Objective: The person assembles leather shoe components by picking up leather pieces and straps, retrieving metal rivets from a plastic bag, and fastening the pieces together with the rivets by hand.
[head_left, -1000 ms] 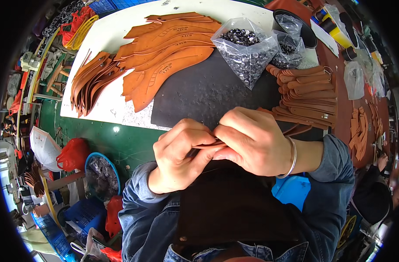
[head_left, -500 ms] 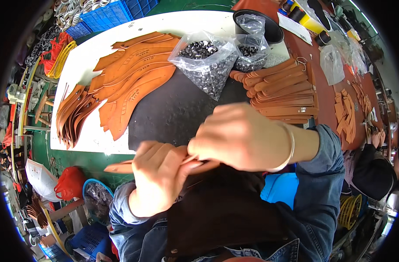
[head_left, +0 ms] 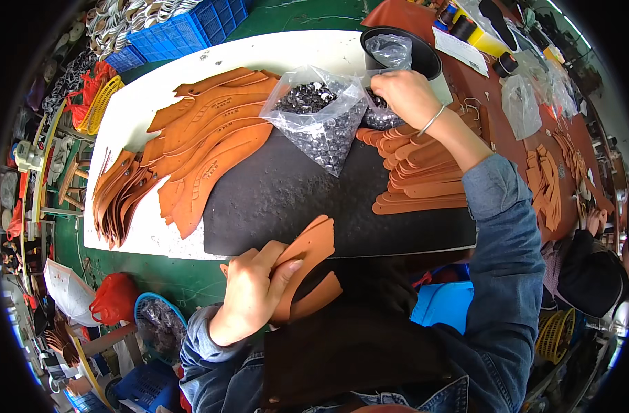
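My left hand (head_left: 249, 292) is closed around a curved brown leather piece (head_left: 314, 244) at the near edge of the table, thumb on top. A second leather end (head_left: 319, 294) shows beside it, below. My right hand (head_left: 404, 98) is over the smaller clear bag (head_left: 382, 120) of small shiny dark pieces, its fingers curled and its fingertips down at the bag's mouth; what they hold, if anything, is hidden. Left of it stands a larger clear plastic bag (head_left: 321, 141) full of small shiny black and silver pieces.
A black mat (head_left: 273, 196) covers the white table's middle. Leather pieces lie in a fan (head_left: 214, 131) and a bundle (head_left: 118, 196) at left, and strap-like ones (head_left: 421, 168) are stacked at right. Behind the bags is a black bucket (head_left: 424, 58). Another person's hand (head_left: 593, 221) shows far right.
My right hand has left the leather and moved up to the smaller bag. My left hand keeps the leather, now tilted upward with its end raised toward the mat.
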Action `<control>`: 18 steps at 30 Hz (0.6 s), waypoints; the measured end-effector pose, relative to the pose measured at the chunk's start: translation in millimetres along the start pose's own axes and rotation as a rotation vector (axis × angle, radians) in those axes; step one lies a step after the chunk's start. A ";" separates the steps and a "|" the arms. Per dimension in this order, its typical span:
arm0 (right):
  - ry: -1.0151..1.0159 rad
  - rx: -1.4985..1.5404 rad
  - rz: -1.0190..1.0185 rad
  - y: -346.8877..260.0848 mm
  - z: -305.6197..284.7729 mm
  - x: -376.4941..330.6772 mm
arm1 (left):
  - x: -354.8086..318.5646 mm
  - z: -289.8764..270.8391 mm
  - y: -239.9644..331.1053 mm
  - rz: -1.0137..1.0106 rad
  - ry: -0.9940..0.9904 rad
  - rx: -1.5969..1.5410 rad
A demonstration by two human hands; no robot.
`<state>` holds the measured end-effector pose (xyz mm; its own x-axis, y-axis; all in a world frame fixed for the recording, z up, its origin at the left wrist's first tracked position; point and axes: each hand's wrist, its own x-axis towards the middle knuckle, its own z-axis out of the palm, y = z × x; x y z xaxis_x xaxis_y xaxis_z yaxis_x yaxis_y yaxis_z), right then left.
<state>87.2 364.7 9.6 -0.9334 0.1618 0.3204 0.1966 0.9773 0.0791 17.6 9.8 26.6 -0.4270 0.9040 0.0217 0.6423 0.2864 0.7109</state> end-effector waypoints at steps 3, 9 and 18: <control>0.155 0.068 -0.015 5.0 -2.5 -1.6 | 4.1 -2.2 1.7 -0.017 -0.020 -0.012; 0.089 0.789 0.089 -56.9 -45.7 -5.4 | 11.0 -1.9 0.8 -0.093 0.080 -0.213; 0.110 1.162 -0.002 -168.7 -82.0 -44.0 | 5.8 -10.4 0.3 -0.033 0.084 -0.371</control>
<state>119.8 181.5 59.5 -0.8910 0.2036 0.4058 -0.2512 0.5234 -0.8142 8.7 11.9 34.2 -0.5043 0.8626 0.0411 0.3600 0.1667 0.9180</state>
